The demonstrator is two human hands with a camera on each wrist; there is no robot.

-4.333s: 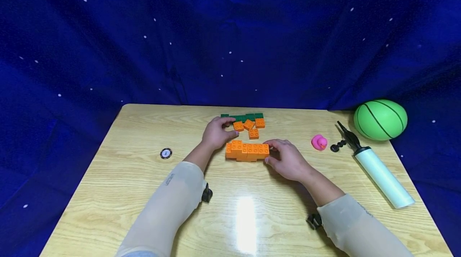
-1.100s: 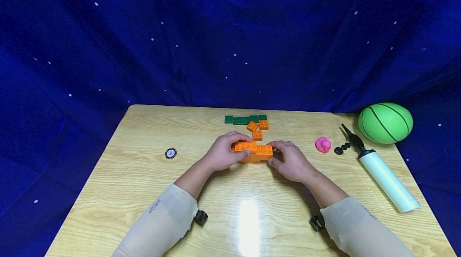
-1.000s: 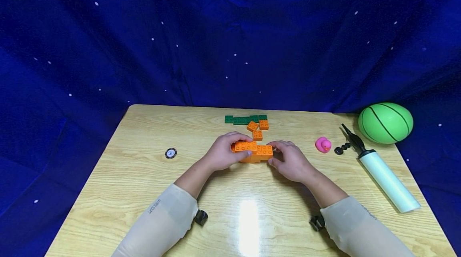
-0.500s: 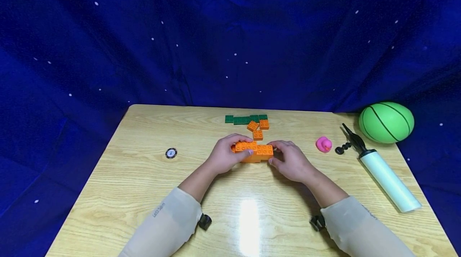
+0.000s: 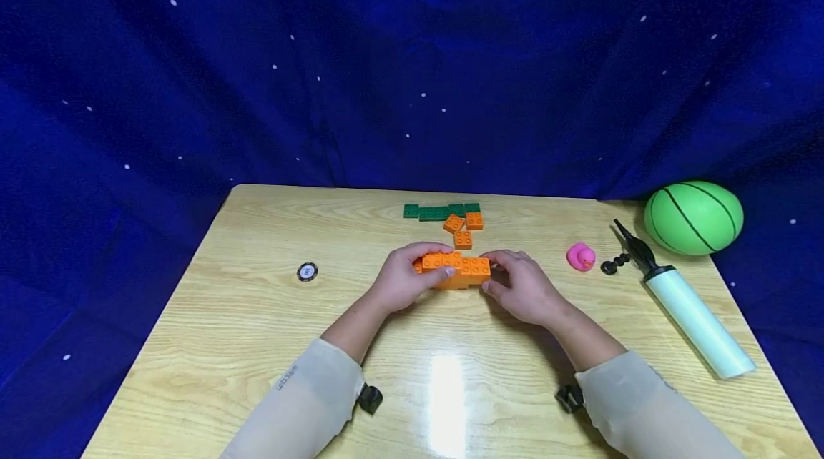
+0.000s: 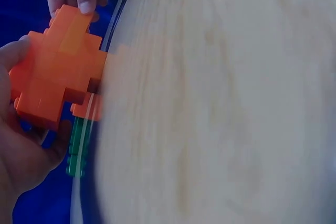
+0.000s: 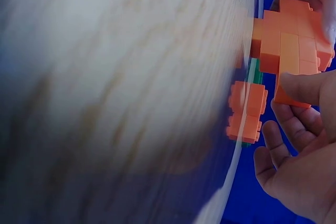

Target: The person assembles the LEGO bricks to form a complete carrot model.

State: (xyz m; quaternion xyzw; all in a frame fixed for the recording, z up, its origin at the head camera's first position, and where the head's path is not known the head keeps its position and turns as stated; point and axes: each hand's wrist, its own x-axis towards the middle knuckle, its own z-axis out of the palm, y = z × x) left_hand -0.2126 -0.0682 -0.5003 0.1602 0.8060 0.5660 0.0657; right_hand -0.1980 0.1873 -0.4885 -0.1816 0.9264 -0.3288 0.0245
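An orange toy brick structure (image 5: 455,272), built in stepped layers, sits between both hands in the middle of the table. My left hand (image 5: 400,279) grips its left part, thumb on the near side and fingers at the back. With thumb and fingers, my right hand (image 5: 520,287) pinches the structure's right end. The left wrist view shows the structure's smooth side (image 6: 58,61) with both hands on it. Behind it lie several loose orange bricks (image 5: 463,239) and, farther back, a row of green bricks (image 5: 433,214). The left palm hides part of the structure's left end.
On the wooden table (image 5: 257,344), a poker chip (image 5: 307,272) lies to the left. To the right are a pink rubber duck (image 5: 581,257), a small black piece (image 5: 611,265), a hand pump (image 5: 698,319) and a green ball (image 5: 694,218). A blue curtain (image 5: 386,66) hangs behind.
Since the oldest frame, my left hand has come from the loose bricks to the structure, and an orange brick has gone from the loose group onto its top. Lately the hands barely move.
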